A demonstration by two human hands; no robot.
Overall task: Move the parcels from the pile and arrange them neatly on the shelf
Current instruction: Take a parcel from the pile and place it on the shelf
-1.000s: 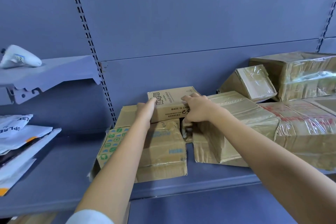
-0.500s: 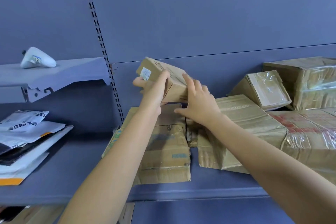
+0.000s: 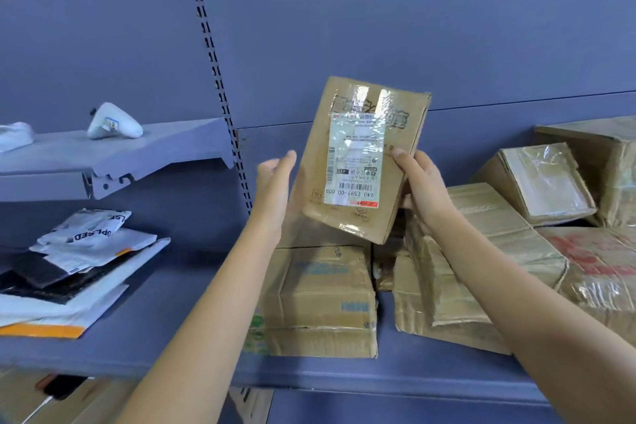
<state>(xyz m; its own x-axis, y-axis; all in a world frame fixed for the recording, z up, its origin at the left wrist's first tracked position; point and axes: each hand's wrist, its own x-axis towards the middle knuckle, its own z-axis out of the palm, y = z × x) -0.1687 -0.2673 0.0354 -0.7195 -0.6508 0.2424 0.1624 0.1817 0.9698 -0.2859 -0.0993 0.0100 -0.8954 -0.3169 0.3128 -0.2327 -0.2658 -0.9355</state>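
Note:
A small flat cardboard parcel (image 3: pixel 364 158) with a white shipping label under clear tape stands tilted in the air above the shelf (image 3: pixel 165 327), label side toward me. My right hand (image 3: pixel 421 188) grips its right edge. My left hand (image 3: pixel 275 188) is against its left edge with the fingers spread; how firmly it holds is unclear. Beneath them a brown box with blue print (image 3: pixel 323 299) lies on the shelf. A larger taped carton (image 3: pixel 488 251) sits to its right.
More taped cartons (image 3: pixel 592 175) are piled at the far right. Soft white and black mailer bags (image 3: pixel 69 268) lie at the left of the shelf. A short upper shelf (image 3: pixel 113 155) at the left carries a white handheld device (image 3: pixel 113 122). A slotted upright (image 3: pixel 220 86) runs down the back panel.
The small parcel has been lifted off the stack and turned upright, so its label side now faces me. Both hands rose with it.

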